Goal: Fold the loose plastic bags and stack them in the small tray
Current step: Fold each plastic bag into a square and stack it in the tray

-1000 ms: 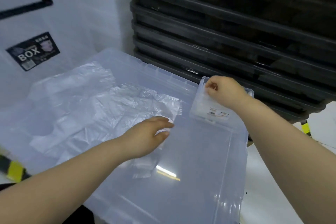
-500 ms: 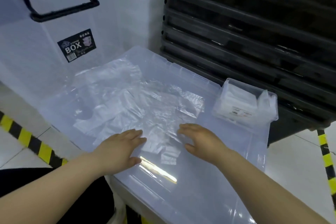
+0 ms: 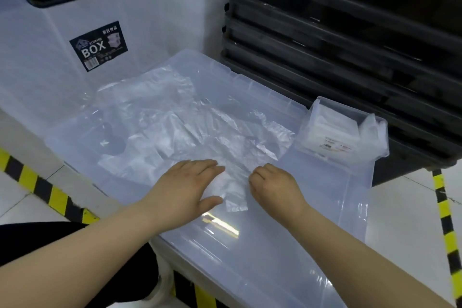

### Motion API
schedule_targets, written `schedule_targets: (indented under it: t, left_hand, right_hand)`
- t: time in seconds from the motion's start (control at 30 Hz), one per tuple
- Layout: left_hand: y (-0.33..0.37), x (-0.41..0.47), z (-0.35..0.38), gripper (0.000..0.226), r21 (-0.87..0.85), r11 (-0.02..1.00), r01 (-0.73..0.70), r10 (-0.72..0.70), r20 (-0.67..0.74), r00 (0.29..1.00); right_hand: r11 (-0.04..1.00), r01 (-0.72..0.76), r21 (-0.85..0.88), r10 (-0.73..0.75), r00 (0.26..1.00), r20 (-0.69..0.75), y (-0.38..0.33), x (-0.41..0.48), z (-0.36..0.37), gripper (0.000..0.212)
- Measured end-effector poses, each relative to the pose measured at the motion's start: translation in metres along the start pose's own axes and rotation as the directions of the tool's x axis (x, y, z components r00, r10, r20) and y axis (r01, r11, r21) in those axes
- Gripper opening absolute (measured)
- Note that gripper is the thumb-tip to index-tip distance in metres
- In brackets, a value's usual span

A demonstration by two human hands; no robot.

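Observation:
A pile of loose clear plastic bags (image 3: 175,120) lies crumpled on a translucent bin lid (image 3: 287,270). The nearest bag (image 3: 235,182) lies between my hands. My left hand (image 3: 190,187) presses flat on its left part, fingers straight. My right hand (image 3: 272,187) sits at the bag's right edge with its fingers curled onto the plastic. The small clear tray (image 3: 322,102) stands at the lid's far right corner, apart from both hands. It holds folded bags (image 3: 332,127) and a looser crumpled one (image 3: 370,127).
A large clear storage box (image 3: 100,45) with a black handle stands behind the lid on the left. Stacked black crates (image 3: 350,32) rise at the back right. Yellow-black tape (image 3: 37,182) marks the white floor on both sides.
My right hand left the small tray and came down to the nearest bag, and its fingers have now curled at the bag's edge. My left hand slid slightly along the bag.

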State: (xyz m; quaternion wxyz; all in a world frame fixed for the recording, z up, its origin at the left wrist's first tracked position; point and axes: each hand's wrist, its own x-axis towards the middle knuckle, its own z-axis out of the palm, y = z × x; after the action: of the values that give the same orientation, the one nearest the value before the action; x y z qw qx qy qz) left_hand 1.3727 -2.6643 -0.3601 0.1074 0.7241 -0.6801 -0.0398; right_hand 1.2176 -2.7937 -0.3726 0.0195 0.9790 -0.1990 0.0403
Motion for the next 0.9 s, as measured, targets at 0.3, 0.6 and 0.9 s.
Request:
schedule_targets:
  t: [0.3,0.6,0.9]
  left_hand:
    - [0.023,-0.006,0.005,0.094,-0.027,0.997,-0.068,0.071,0.133,0.989]
    - [0.017,-0.002,0.029,0.030,0.096,0.985,-0.141,0.139,0.030,0.990]
    - [0.019,-0.006,0.021,0.048,0.042,0.984,-0.173,0.173,0.012,0.985]
  right_hand:
    - [0.935,-0.215,0.280,0.261,0.956,-0.137,-0.055,-0.021,-0.009,0.016]
    - [0.979,-0.093,0.181,0.090,0.996,0.025,-0.041,-0.057,-0.001,0.038]
    - [0.989,-0.139,-0.043,0.144,0.980,0.138,-0.012,-0.060,-0.007,0.048]
